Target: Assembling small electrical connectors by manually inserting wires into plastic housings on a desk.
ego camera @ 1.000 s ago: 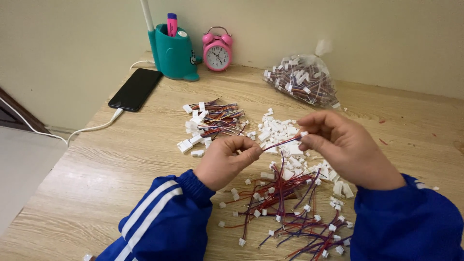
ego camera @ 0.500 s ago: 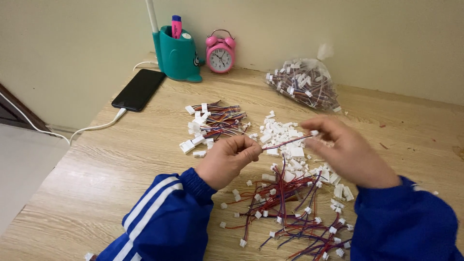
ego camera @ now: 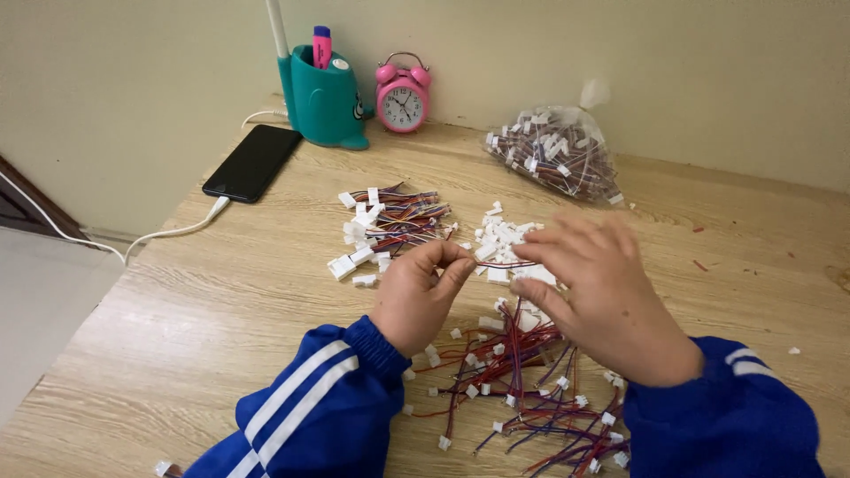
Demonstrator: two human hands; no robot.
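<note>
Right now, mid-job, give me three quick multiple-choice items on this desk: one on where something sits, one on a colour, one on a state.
1. Where does the black phone lie?
A. at the far left of the wooden desk, by the teal pen holder
B. under the clear bag of connectors
C. in front of the right hand

2. What colour is the alarm clock?
A. teal
B. pink
C. white

3. How is the thin wire lead held?
A. lying loose on the desk
B. inside the bag
C. pinched by the left hand, its other end at the right hand

Answers: 1 A, it lies beside the holder with a white cable plugged in; 2 B, its body and bells are pink; 3 C, the lead spans the two hands' fingertips.
</note>
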